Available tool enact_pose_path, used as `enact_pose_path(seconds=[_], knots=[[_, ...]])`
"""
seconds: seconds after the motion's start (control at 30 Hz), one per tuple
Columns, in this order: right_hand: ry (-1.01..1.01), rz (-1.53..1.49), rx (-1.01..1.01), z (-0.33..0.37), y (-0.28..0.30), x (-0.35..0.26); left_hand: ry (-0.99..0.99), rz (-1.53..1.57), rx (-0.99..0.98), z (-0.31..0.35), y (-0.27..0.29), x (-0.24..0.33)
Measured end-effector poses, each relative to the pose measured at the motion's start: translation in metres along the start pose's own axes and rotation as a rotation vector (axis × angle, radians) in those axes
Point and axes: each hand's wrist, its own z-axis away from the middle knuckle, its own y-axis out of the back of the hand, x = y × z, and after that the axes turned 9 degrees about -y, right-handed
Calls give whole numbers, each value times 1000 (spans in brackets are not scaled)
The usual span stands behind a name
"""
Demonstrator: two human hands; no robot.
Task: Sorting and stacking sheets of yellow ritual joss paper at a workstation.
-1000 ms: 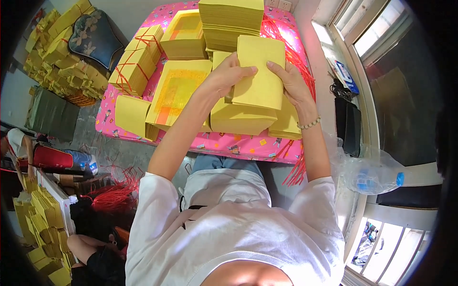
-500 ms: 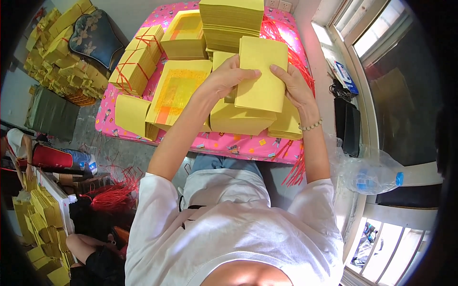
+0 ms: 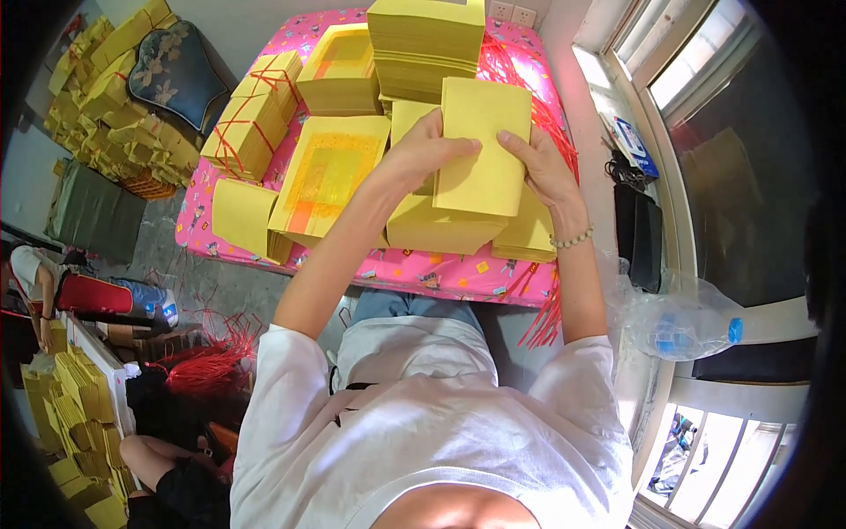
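Between my two hands is a bundle of yellow paper (image 3: 485, 145), its smooth top sheet facing up. My left hand (image 3: 429, 152) grips the bundle's left edge, the thumb lying on top. From the other side my right hand (image 3: 545, 166), below a bead bracelet, clasps the right edge with its thumb also on top. The fingers underneath are hidden. Just below the held bundle sits a yellow paper stack (image 3: 445, 225). A tall yellow stack (image 3: 427, 53) rises behind it. To the left lies a stack with an orange-gold printed square (image 3: 330, 172).
The stacks stand on a pink patterned cover (image 3: 198, 212). Red-tied bundles (image 3: 251, 119) lie at the left, red plastic strands (image 3: 529, 84) at the right. A clear plastic bag with bottles (image 3: 679, 331) is by the window. Another person (image 3: 40, 282) is at far left, near more yellow stacks.
The held bundle and both hands have come slightly lower, toward me. Both grips look the same. At far left, the other person's arms have shifted a little.
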Motion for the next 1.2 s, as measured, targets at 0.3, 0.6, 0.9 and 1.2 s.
enact_pose_path(seconds=[0.3, 0.6, 0.9, 1.2], knots=[[129, 207, 138, 23, -19, -5, -278, -114, 184, 19, -27, -15], [232, 242, 120, 37, -23, -6, -458, -89, 222, 31, -43, -11], [247, 220, 133, 50, -33, -9, -506, -57, 208, 37, -49, -12], [299, 141, 308, 57, -46, 3, -503, -69, 214, 44, -50, -13]])
